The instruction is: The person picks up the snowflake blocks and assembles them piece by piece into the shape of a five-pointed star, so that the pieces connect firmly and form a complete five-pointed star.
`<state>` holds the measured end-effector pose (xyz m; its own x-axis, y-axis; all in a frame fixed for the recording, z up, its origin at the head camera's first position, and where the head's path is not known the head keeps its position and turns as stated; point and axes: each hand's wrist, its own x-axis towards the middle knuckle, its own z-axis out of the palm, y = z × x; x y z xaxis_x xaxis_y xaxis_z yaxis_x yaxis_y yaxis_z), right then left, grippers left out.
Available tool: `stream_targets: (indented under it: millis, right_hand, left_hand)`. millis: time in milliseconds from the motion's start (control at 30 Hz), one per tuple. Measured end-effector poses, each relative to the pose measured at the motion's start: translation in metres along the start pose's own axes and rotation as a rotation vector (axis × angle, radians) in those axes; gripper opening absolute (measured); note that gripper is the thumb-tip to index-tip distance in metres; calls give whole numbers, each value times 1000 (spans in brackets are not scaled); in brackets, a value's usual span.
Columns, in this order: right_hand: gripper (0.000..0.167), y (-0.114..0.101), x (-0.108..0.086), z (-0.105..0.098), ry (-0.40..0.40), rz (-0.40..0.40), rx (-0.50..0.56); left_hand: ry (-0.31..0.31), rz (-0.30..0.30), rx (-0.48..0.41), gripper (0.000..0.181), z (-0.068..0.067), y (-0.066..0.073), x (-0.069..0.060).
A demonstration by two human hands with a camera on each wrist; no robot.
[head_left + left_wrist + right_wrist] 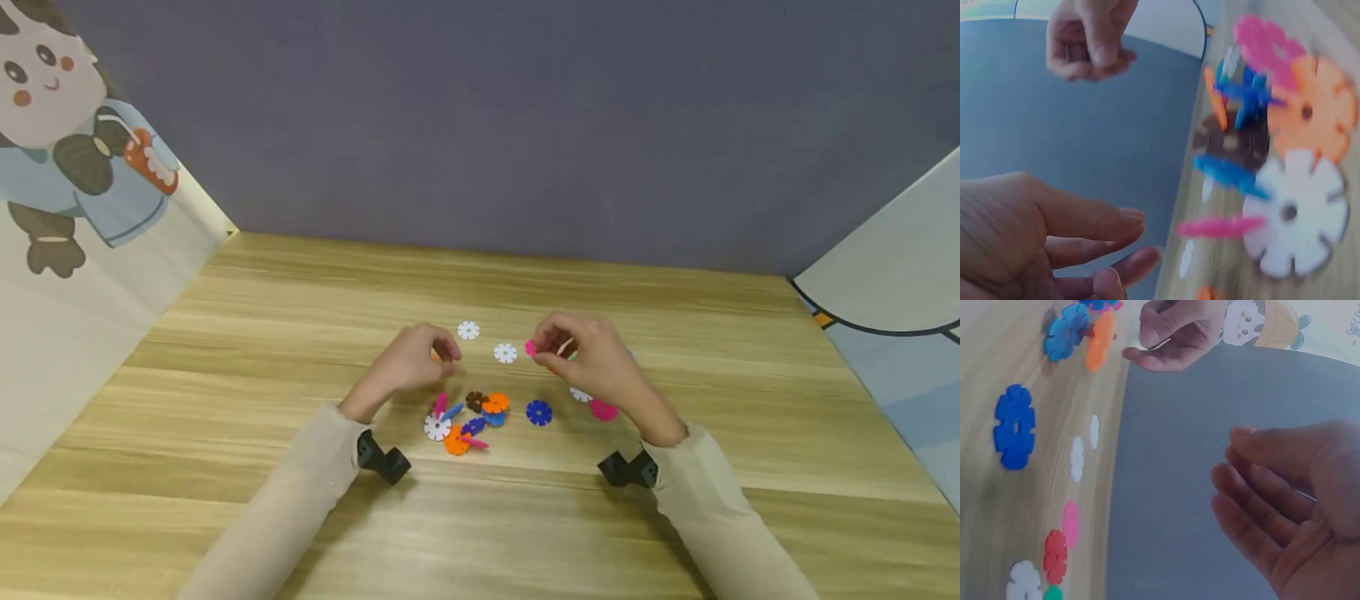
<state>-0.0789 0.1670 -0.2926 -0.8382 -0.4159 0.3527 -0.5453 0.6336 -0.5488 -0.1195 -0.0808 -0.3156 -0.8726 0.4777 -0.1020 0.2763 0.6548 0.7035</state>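
Observation:
My left hand (415, 360) hovers over the table behind a cluster of joined notched plastic discs, its fingers loosely bent and nothing between them. In that cluster, a white disc (1294, 212) carries a pink disc (1219, 226) and a light blue disc (1229, 174) standing on edge. Orange (457, 441), brown (476, 402) and dark blue discs belong to the same group. Above loose discs on the right is my right hand (592, 357), fingers relaxed and holding nothing in the right wrist view. A pink disc (1070, 524) lies flat on the table near it.
A loose dark blue disc (539, 412) lies between the hands. Two white discs (506, 353) lie farther back. Red (1055, 556), white and green discs are partly under the right hand. The wooden table (300, 283) meets a grey wall panel (480, 125) behind.

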Motion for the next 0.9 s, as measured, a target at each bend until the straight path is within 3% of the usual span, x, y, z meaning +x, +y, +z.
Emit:
stream_targets:
  millis: [100, 333, 600, 733, 900]
  right_hand:
    - [13, 3, -3, 1, -22, 8, -21]
    - [18, 10, -10, 6, -93, 43, -61]
    - [22, 17, -15, 9, -252, 117, -50]
    - [27, 19, -15, 11, -311, 148, -75]
    - [30, 21, -16, 14, -350, 148, -98]
  left_hand:
    - [56, -17, 28, 14, -4, -6, 2]
    - [102, -77, 55, 26, -9, -16, 5]
    - [30, -151, 116, 39, -4, -25, 10]
    - [46, -166, 162, 32, 1, -28, 12]
    - [49, -179, 145, 16, 6, -27, 13]
